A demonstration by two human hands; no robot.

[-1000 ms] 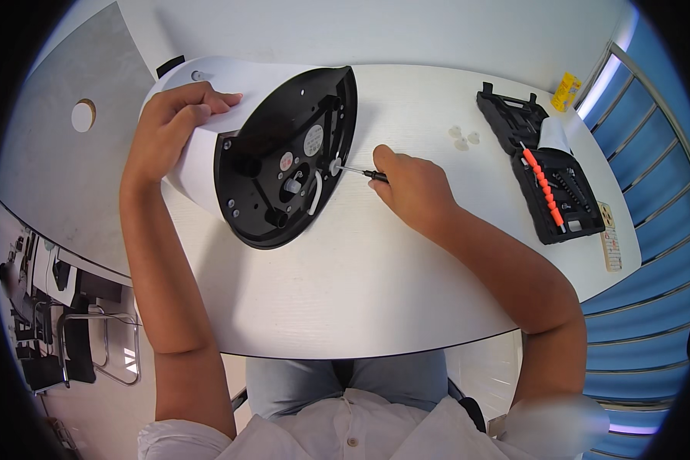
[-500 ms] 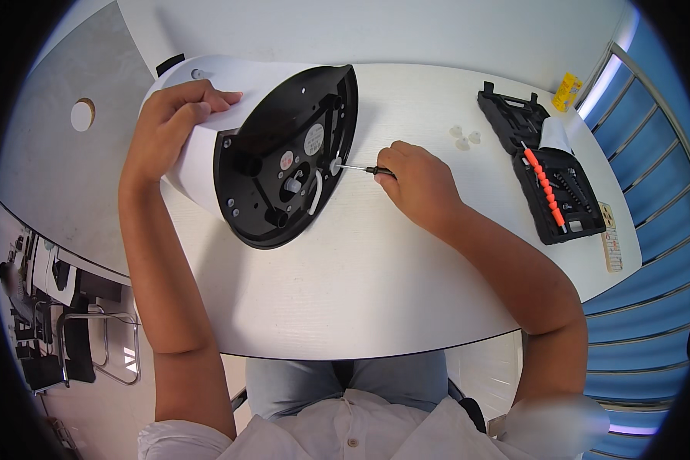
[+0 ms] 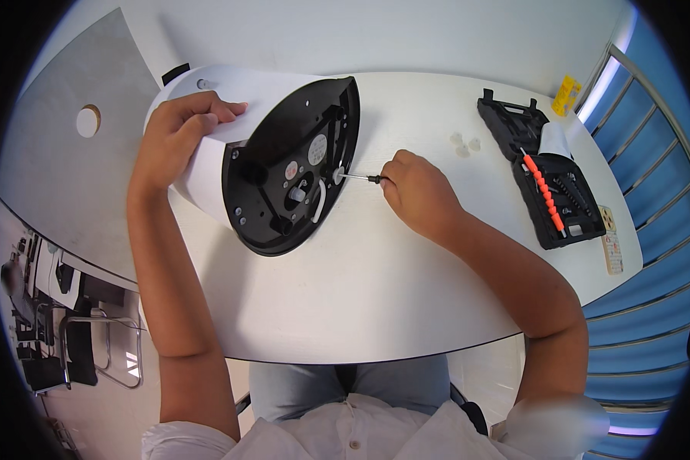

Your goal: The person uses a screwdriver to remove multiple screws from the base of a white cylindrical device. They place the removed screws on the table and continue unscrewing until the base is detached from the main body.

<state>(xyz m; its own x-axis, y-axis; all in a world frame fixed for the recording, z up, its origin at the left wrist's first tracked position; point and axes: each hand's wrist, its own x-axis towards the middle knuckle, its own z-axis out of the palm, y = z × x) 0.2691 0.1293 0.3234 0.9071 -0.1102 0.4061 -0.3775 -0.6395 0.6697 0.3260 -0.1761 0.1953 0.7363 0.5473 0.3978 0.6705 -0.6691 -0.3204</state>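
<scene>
A white household appliance lies on its side, its black underside turned toward the right. Several screws, round stickers and a short white tube show on that underside. My left hand holds the white body from above, with its fingers bent over the shell. In my right hand is a small screwdriver, gripped by its dark handle. Its metal shaft points left, and the tip meets a pale round foot near the edge of the underside. My fingers hide most of the handle.
Three small translucent pieces lie on the white table. To the right are an open black tool case with an orange flexible shaft, a yellow box and a patterned strip. A metal railing runs beyond the table.
The view has shifted slightly, so the appliance and table sit a little lower. My right hand has turned a little around the screwdriver, whose tip stays at the pale foot.
</scene>
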